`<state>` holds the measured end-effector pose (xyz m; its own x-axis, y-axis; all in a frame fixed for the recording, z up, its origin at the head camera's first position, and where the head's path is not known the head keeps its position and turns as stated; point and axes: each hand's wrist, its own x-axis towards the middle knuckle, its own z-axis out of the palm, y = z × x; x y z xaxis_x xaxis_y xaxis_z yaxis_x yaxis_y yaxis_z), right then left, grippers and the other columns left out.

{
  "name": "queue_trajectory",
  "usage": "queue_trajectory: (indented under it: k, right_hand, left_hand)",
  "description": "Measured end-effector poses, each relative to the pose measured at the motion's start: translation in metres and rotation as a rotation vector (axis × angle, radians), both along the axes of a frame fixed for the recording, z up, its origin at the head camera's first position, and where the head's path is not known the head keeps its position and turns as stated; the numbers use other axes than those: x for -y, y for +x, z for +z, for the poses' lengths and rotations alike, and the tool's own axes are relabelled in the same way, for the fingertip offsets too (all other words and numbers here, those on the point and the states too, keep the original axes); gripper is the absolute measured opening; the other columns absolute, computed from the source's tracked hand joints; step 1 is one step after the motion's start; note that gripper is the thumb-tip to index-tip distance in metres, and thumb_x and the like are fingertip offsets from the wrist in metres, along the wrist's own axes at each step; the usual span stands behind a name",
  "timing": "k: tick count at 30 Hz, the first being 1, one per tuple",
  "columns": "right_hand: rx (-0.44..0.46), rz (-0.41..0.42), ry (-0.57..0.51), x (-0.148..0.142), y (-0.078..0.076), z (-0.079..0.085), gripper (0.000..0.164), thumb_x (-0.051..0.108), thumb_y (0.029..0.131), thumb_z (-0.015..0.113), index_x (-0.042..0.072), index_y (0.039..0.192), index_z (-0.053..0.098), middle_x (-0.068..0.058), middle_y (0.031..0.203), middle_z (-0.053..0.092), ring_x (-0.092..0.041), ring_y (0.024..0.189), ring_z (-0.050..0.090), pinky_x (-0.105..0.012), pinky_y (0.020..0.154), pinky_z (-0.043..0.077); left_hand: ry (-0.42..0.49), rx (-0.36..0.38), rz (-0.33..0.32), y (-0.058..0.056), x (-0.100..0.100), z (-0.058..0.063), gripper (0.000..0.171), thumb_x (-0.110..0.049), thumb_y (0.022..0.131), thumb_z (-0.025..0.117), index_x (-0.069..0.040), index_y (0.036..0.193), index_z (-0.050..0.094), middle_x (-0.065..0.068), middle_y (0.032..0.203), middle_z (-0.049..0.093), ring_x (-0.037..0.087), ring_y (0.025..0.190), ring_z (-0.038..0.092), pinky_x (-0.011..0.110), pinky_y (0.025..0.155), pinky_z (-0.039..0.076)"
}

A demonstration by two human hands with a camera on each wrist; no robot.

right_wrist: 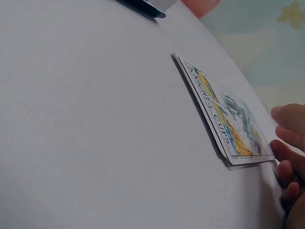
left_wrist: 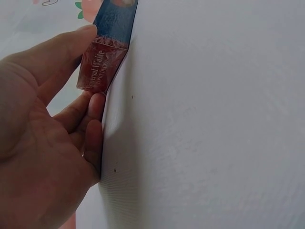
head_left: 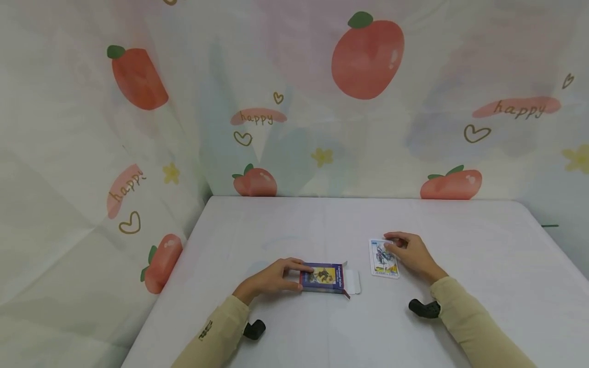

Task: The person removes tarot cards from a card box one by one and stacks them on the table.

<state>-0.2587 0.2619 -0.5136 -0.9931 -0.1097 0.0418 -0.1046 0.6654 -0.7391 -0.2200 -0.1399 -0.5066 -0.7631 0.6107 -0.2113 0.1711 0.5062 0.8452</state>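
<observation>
A blue tarot card box (head_left: pixel 322 276) with a yellow picture lies on the table, its white flap open toward the right. My left hand (head_left: pixel 276 276) holds its left end between thumb and fingers. In the left wrist view the red end of the box (left_wrist: pixel 101 67) reads "Universal Waite". To the right lies a small stack of tarot cards (head_left: pixel 383 259), face up. In the right wrist view the top card (right_wrist: pixel 233 117) shows "Knight of Cups", and the cards below are slightly uneven. At the stack's right edge is my right hand (head_left: pixel 416 258), fingers loosely bent, fingertips touching or very near it.
A white cloth covers the table (head_left: pixel 285 230). Behind it and at the left hang pale curtains (head_left: pixel 294 66) printed with fruit, hearts and "happy". Black wrist camera mounts (head_left: pixel 424 308) stick out under both sleeves.
</observation>
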Motion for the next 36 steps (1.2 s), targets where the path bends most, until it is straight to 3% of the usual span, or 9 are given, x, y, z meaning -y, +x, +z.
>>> queue_trajectory:
  k: [7, 14, 20, 28, 36]
  right_hand:
    - [-0.005, -0.006, -0.01, -0.001, 0.004, -0.001, 0.038, 0.019, 0.098, 0.066, 0.0, 0.13, 0.065, -0.01, 0.097, 0.055, -0.016, 0.089, 0.046, -0.021, 0.071, 0.037]
    - [0.034, 0.029, -0.024, -0.001, 0.008, 0.007, 0.044, 0.025, 0.103, 0.06, -0.001, 0.139, 0.058, -0.021, 0.124, 0.063, -0.02, 0.099, 0.051, -0.015, 0.076, 0.042]
    - [-0.045, 0.041, -0.026, 0.006, 0.014, 0.018, 0.041, 0.022, 0.101, 0.062, -0.001, 0.135, 0.061, -0.023, 0.128, 0.064, -0.019, 0.102, 0.055, -0.015, 0.078, 0.045]
    - [-0.134, 0.084, 0.0, 0.031, 0.038, 0.027, 0.035, 0.017, 0.096, 0.067, 0.005, 0.129, 0.066, -0.02, 0.124, 0.066, -0.029, 0.102, 0.057, -0.027, 0.078, 0.047]
    - [-0.184, 0.201, -0.023, 0.062, 0.064, 0.019, 0.03, 0.014, 0.093, 0.072, 0.006, 0.122, 0.069, -0.011, 0.118, 0.071, -0.024, 0.099, 0.061, -0.029, 0.081, 0.054]
  left_hand:
    - [-0.003, 0.007, -0.008, 0.003, 0.001, 0.002, 0.048, -0.018, 0.092, 0.075, -0.028, 0.138, 0.065, 0.011, 0.155, 0.046, 0.032, 0.149, 0.036, 0.056, 0.121, 0.03]
    - [-0.017, -0.012, -0.02, 0.002, 0.004, 0.005, 0.048, -0.018, 0.092, 0.075, -0.028, 0.137, 0.065, 0.011, 0.154, 0.047, 0.032, 0.148, 0.037, 0.057, 0.12, 0.031]
    - [-0.019, -0.026, -0.017, -0.001, 0.003, 0.004, 0.047, -0.018, 0.091, 0.076, -0.03, 0.136, 0.066, 0.01, 0.153, 0.049, 0.031, 0.147, 0.039, 0.055, 0.119, 0.033]
    - [-0.011, -0.019, -0.014, -0.001, 0.002, 0.002, 0.048, -0.018, 0.092, 0.075, -0.029, 0.136, 0.065, 0.009, 0.152, 0.049, 0.03, 0.147, 0.039, 0.054, 0.12, 0.033]
    - [-0.002, -0.013, -0.017, 0.0, 0.001, 0.002, 0.047, -0.017, 0.092, 0.074, -0.028, 0.137, 0.065, 0.009, 0.153, 0.049, 0.03, 0.148, 0.038, 0.055, 0.12, 0.033]
